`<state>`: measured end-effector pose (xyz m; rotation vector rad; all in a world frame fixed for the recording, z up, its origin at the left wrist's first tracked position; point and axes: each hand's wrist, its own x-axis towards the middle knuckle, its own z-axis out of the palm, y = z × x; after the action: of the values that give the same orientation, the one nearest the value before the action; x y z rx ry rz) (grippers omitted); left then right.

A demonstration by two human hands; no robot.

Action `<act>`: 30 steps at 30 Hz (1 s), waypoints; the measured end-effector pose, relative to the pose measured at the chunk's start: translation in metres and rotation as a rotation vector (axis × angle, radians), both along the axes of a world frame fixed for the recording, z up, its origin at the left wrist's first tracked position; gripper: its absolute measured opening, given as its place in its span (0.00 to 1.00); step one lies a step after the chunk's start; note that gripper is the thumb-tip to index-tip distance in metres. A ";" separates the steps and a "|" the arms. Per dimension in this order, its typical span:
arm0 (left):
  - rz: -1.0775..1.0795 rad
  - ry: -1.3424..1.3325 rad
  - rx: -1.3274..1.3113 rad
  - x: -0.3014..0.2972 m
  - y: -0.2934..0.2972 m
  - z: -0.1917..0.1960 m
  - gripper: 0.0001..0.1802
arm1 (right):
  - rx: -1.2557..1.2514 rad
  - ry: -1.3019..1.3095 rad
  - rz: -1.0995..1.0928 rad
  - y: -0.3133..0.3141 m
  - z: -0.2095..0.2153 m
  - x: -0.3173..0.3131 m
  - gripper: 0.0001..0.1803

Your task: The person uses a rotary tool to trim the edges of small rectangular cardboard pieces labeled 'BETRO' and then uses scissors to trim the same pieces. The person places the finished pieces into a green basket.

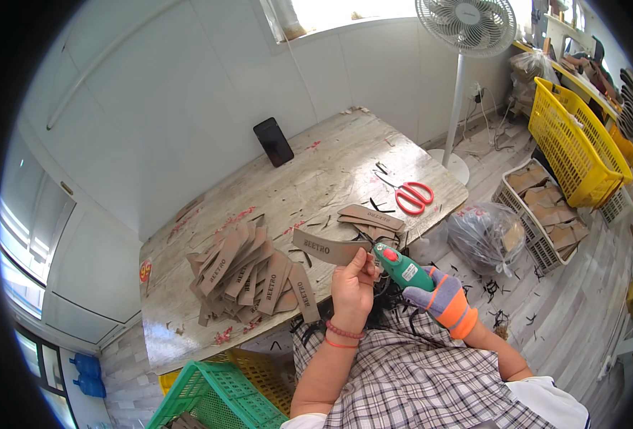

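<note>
Strap pinched in the bare left hand meets the green cutter gripped by the gloved right hand; best held taut, fingers clear of the blade.

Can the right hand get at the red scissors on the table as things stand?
Probably not freely: the right hand, gloved, is gripping a green tool. The red scissors lie uncovered near the table edge, with nothing between, but the tool occupies that hand.
</note>
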<state>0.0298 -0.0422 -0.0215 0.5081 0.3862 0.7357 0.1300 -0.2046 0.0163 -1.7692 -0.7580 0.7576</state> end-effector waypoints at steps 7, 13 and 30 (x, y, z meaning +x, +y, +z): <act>0.103 0.165 0.233 -0.002 0.000 0.006 0.05 | 0.025 0.010 0.013 -0.005 0.006 0.002 0.25; 0.160 0.266 0.407 -0.005 0.011 0.012 0.04 | -0.034 -0.028 0.055 -0.010 -0.003 0.010 0.26; -0.062 0.346 0.501 -0.016 0.020 0.010 0.05 | -0.014 -0.027 0.134 -0.010 0.009 0.019 0.30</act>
<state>0.0138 -0.0227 -0.0117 1.1240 0.5069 0.6836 0.1492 -0.2149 0.0252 -1.7572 -0.8986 0.8304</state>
